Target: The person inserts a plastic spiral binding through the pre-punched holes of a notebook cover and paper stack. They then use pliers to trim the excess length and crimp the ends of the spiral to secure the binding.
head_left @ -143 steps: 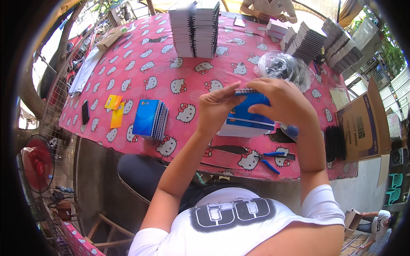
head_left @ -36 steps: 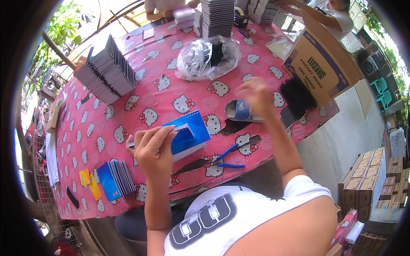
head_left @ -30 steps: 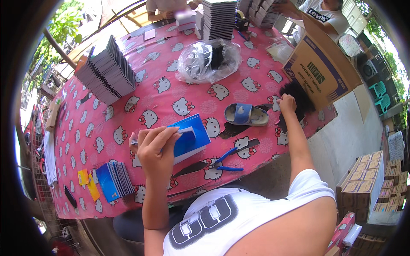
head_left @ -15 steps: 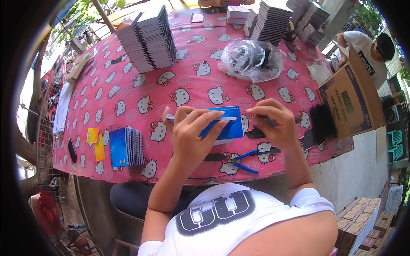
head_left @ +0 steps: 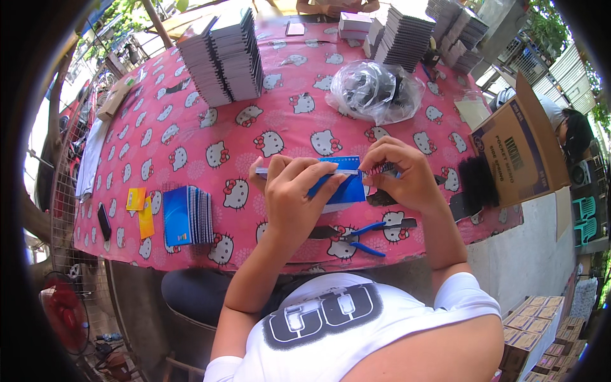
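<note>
My left hand (head_left: 294,191) is closed on a thin notebook (head_left: 345,171), its page edge up, above a blue-covered notebook (head_left: 349,193) on the table. At the right end of that edge, my right hand (head_left: 404,175) pinches a dark spiral binding coil (head_left: 380,168). The coil's tip is by the notebook's corner; whether it has entered a hole cannot be made out. Blue-handled pliers (head_left: 366,240) lie just nearer to me. A stack of blue notebooks (head_left: 184,216) stands to the left.
Yellow cards (head_left: 146,219) and a phone (head_left: 104,221) lie far left. Tall notebook stacks (head_left: 223,63) rise at the back. A clear plastic bag (head_left: 375,92) holds dark items. At right, black coils (head_left: 478,181) lie against a cardboard box (head_left: 519,149); a person (head_left: 573,134) bends behind it.
My right hand has moved slightly left and up, bringing the coil against the notebook's end. My left hand keeps its hold. The person at right has bent lower behind the box.
</note>
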The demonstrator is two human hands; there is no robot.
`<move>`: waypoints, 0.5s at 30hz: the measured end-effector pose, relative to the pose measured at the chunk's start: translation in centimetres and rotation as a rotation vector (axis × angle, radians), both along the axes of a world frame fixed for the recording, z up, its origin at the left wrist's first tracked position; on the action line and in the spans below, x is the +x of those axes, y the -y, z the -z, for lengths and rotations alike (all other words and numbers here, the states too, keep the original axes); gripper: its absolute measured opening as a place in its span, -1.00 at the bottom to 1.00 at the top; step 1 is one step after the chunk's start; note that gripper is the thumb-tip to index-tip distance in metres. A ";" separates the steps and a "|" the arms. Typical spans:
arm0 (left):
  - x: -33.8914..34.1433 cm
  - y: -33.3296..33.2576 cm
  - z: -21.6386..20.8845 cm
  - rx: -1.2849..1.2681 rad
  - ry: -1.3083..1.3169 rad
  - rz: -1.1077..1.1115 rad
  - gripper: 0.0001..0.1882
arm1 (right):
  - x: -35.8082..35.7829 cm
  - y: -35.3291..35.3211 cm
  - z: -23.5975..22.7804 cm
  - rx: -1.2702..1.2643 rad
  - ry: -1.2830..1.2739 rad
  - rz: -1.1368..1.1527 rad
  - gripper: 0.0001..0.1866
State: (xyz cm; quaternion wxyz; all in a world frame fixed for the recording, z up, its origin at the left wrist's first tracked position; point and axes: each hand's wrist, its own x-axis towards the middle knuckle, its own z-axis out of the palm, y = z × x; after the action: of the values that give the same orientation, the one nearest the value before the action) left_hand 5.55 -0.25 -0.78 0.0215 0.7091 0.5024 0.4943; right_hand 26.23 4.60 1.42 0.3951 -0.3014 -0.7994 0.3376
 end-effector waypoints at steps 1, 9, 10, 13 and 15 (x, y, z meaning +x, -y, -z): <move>0.0 0.0 0.2 0.010 -0.007 -0.010 -0.77 | 0.0 0.0 0.0 -0.029 0.012 -0.026 -0.75; 0.3 0.1 0.0 -0.004 0.066 -0.005 -0.83 | -1.2 1.7 0.5 0.236 0.123 0.204 -0.84; -0.2 0.1 0.5 0.034 0.037 0.011 -0.83 | -1.3 1.9 0.3 0.247 0.178 0.179 -0.82; -0.4 0.7 0.1 0.015 0.064 0.034 -0.83 | -1.9 2.2 0.2 0.273 0.202 0.202 -0.82; -0.3 0.3 0.1 0.046 0.059 0.039 -0.83 | -2.0 2.0 0.3 0.307 0.190 0.212 -0.80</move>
State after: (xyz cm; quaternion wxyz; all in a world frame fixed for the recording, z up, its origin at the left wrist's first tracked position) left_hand 5.29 -0.60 -0.87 0.0298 0.7042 0.4761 0.5258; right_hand 24.24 2.60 1.12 0.3924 -0.3507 -0.8390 0.1386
